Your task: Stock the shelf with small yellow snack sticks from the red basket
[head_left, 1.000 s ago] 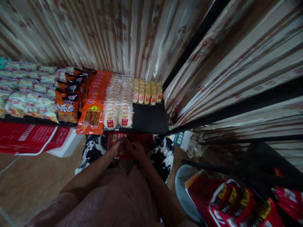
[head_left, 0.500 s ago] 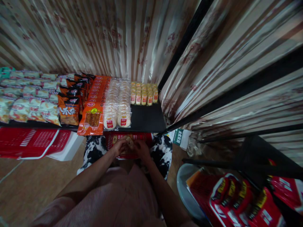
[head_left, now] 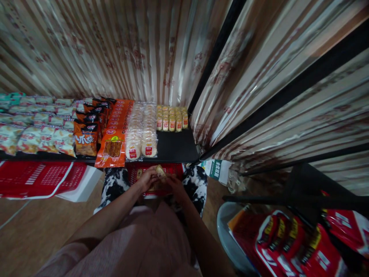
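Observation:
Over my lap, my left hand (head_left: 148,179) and my right hand (head_left: 174,185) are close together, fingers closed on a small yellowish wrapped snack (head_left: 160,171) between them. It tilts upward, and my fingers cover part of it. Below the hands, a red basket (head_left: 179,169) rests between my legs with a few similar pale pieces inside, partly hidden. In front, small yellow wrapped snacks (head_left: 172,123) stand in rows on the black shelf (head_left: 177,148). Left of these are two rows of round white crackers (head_left: 149,148) in clear wrap.
Orange snack packs (head_left: 111,148), orange-black bags (head_left: 85,140) and white bags (head_left: 37,140) line the shelf. A red basket with a white handle (head_left: 62,181) is at left. Red bags (head_left: 323,250) and a pale tub (head_left: 227,223) sit at lower right, near black frame bars (head_left: 259,115).
The snack between my hands has been turned so its end points up and more of it shows. The view has shifted slightly; the shelf items stay in place.

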`<action>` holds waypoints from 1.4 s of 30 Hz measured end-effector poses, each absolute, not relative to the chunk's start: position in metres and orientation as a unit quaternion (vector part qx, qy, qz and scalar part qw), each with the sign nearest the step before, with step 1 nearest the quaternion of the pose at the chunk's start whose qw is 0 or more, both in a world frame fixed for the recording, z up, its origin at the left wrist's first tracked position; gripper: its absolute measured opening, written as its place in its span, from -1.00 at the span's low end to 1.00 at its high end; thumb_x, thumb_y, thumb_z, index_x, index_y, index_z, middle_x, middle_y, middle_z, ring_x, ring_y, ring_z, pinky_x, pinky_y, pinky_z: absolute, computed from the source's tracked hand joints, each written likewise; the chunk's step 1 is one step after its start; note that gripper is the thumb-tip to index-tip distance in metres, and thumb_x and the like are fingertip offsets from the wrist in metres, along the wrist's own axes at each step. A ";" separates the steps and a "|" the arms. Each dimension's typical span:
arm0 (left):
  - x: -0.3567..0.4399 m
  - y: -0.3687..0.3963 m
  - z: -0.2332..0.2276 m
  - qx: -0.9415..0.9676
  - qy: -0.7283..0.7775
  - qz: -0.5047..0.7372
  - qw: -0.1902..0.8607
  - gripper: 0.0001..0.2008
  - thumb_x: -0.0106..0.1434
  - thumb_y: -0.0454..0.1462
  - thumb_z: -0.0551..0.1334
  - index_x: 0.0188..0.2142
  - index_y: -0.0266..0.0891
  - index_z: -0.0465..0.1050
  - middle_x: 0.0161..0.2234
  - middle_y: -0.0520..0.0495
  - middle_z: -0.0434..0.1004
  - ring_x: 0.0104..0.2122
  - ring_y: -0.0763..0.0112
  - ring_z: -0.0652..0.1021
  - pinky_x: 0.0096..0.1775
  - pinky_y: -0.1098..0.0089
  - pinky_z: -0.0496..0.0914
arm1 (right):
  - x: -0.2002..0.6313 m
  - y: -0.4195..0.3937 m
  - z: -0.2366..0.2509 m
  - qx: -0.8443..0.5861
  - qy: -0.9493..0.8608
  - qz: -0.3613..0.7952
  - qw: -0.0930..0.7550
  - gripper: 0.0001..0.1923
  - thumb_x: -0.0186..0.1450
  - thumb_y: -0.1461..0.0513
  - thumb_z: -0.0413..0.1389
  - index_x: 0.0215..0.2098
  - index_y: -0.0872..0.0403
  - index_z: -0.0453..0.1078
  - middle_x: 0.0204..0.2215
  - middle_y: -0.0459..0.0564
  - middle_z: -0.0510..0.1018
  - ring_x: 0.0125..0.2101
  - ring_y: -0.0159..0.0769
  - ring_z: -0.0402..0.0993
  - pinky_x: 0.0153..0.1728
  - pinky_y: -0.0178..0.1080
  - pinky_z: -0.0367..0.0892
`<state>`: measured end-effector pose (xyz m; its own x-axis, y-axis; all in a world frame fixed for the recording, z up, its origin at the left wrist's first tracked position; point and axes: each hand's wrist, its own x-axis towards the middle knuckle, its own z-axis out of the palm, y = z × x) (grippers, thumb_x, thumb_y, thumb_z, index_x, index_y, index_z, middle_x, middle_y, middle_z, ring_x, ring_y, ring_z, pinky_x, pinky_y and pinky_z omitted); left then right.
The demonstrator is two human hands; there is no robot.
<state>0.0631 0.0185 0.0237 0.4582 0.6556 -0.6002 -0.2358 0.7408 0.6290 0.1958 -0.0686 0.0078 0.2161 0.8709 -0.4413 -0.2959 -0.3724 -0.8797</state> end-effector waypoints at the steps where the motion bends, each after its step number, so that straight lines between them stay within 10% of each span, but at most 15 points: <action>1: 0.064 0.018 0.025 0.237 0.440 0.271 0.822 -0.65 -0.08 -0.50 0.14 -0.26 -0.26 0.41 -0.38 -0.01 0.51 -0.40 0.50 0.50 -0.31 0.51 0.38 | 0.195 -0.070 0.011 -0.569 -0.217 0.600 0.519 -0.57 0.00 0.01 0.21 -0.22 0.06 0.43 -0.29 -0.01 0.57 -0.27 -0.16 0.51 -0.19 -0.10 0.40; 33: 0.083 0.020 0.053 0.199 0.362 0.281 0.866 -0.59 -0.06 -0.52 0.13 -0.17 -0.29 0.39 -0.28 -0.10 0.51 -0.30 0.39 0.54 -0.20 0.36 0.43 | 0.211 -0.068 0.030 -0.624 -0.331 0.414 0.574 -0.54 0.06 0.18 0.14 -0.05 0.05 0.24 -0.10 0.03 0.48 -0.18 -0.27 0.47 -0.10 -0.17 0.37; 42: 0.084 0.024 0.060 0.240 0.399 0.254 0.848 -0.83 0.12 -0.29 0.18 -0.30 -0.34 0.43 -0.32 -0.15 0.52 -0.33 0.35 0.53 -0.33 0.38 0.45 | 0.234 -0.061 0.047 -0.630 -0.423 0.381 0.528 -0.56 0.09 0.25 0.06 -0.03 0.03 0.30 -0.07 0.02 0.43 -0.07 -0.28 0.38 -0.10 -0.22 0.36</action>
